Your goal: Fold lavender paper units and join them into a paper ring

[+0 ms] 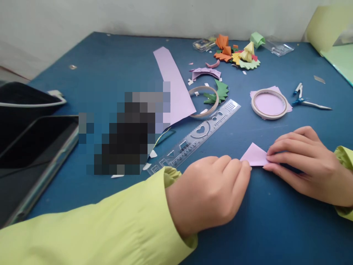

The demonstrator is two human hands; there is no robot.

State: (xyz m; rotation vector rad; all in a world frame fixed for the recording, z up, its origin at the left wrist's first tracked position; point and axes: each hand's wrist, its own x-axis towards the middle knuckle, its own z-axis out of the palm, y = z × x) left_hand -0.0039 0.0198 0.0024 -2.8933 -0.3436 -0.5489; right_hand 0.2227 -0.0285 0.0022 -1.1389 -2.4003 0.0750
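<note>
A small piece of light purple paper (254, 155), folded to a triangle with its peak pointing away from me, is held just at the blue tabletop. My left hand (213, 189) is closed, its fingertips gripping the left corner. From the other side my right hand (306, 162) pinches the right corner between thumb and fingers. Beyond the hands, a roll of tape (255, 110) rests on a stack of purple paper squares (271, 101). A clear stencil ruler (197, 134) slants across the table to the left of the paper.
A long purple paper strip (176, 81) lies near another tape ring (217, 105) and a green folded piece (221, 90). Orange and yellow folded paper shapes (234, 53) stand at the back. Blue-and-white scissors (300, 99) lie right. A dark tablet-like device (41, 147) sits left; a patch is pixelated.
</note>
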